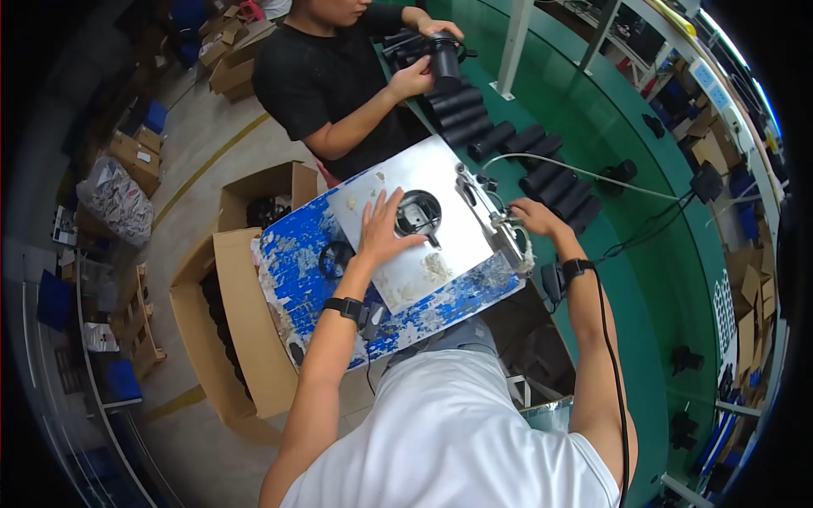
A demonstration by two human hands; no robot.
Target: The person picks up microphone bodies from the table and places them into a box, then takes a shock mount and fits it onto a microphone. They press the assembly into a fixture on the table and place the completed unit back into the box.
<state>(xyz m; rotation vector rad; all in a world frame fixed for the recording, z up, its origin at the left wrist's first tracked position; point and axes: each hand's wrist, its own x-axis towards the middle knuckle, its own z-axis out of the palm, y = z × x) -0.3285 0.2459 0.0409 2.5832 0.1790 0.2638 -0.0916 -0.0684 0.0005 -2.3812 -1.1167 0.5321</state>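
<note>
The left hand [378,230] lay spread flat on the grey plate [440,169], fingertips touching a round black part [417,212]. The right hand [535,217] gripped a metal tool [506,233] just beside the black tubes [555,182]

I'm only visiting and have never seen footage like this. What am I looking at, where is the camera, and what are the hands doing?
No machine here: a camera worn on a person's head looks down at their own bare arms. Its wide lens bends straight edges. The left hand presses flat beside a round black ring-shaped part on a light metal plate, which lies on a worn blue bench. The right hand touches a metal lever tool at the plate's edge. Behind lie rows of black cylinders; another person handles one.
</note>
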